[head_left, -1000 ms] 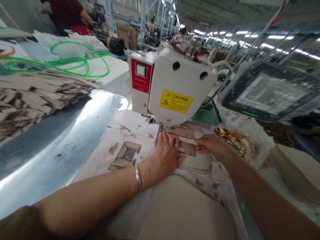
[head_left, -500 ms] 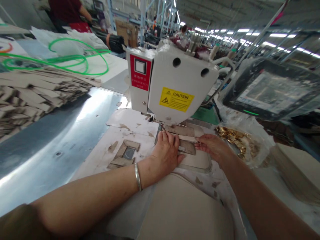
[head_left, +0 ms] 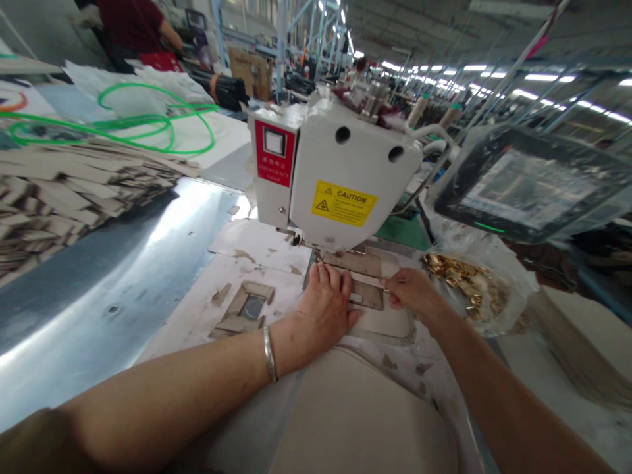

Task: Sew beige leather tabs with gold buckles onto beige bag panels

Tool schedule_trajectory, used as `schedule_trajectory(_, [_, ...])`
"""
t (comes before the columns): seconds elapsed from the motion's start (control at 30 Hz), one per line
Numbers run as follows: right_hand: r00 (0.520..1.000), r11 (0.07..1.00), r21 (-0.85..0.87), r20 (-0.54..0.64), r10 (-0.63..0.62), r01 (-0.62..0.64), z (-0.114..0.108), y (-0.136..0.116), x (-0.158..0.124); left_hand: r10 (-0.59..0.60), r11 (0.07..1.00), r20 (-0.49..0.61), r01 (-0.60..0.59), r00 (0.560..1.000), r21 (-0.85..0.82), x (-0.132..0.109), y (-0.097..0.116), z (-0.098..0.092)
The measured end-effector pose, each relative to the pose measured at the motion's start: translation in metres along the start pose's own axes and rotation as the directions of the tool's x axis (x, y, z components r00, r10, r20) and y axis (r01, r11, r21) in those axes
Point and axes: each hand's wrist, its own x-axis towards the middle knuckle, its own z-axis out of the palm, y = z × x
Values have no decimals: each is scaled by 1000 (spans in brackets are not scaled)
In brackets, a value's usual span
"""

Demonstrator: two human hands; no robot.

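Below the head of a white sewing machine (head_left: 340, 158), my left hand (head_left: 326, 303) lies palm down over the left part of a framed template, fingers stretched forward and thumb out to the side. A silvery bangle (head_left: 269, 353) circles that wrist. At the template's right end, my right hand (head_left: 409, 289) is closed in a pinch on the end of a narrow beige strip (head_left: 368, 283); its fingertips partly hide that end. A beige panel (head_left: 380, 322) shows in the frame, with a small light metal piece (head_left: 355, 298) in a slot. The strip's left end is hidden under my left hand.
Beige strips (head_left: 74, 191) are heaped at left beside a shiny metal surface (head_left: 128, 283). A bag of gold-coloured hardware (head_left: 464, 283) and stacked beige panels (head_left: 582, 336) lie right. More panels (head_left: 365, 421) lie in front. A plastic-wrapped screen (head_left: 533, 184) hangs right; a person (head_left: 133, 33) is behind.
The camera view has shifted slightly. My right hand's fingers have drawn closer together at the strip's end. My left hand stays pressed in the same place.
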Motion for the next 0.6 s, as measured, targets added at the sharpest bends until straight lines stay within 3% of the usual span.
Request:
schedule_trajectory(0.2, [998, 998, -52, 38, -44, 46, 2, 8, 1, 2, 1000, 24, -1, 1000, -28, 1, -2, 4])
schedule_trajectory(0.3, [995, 998, -28, 83, -48, 51, 4, 12, 4, 179, 976, -50, -184, 983, -118, 9, 1, 14])
schedule_trajectory(0.43, [990, 998, 23, 131, -56, 54, 4, 19, 10, 402, 889, -139, -422, 905, -179, 23, 16, 23])
schedule_trajectory(0.5, [990, 998, 43, 130, -57, 52, 4, 20, 9, 423, 873, -148, -446, 894, -197, 26, 21, 20])
schedule_trajectory(0.6, [989, 997, 68, 140, -55, 45, 1, 17, 3, 352, 892, -119, -371, 928, -259, 22, 16, 10])
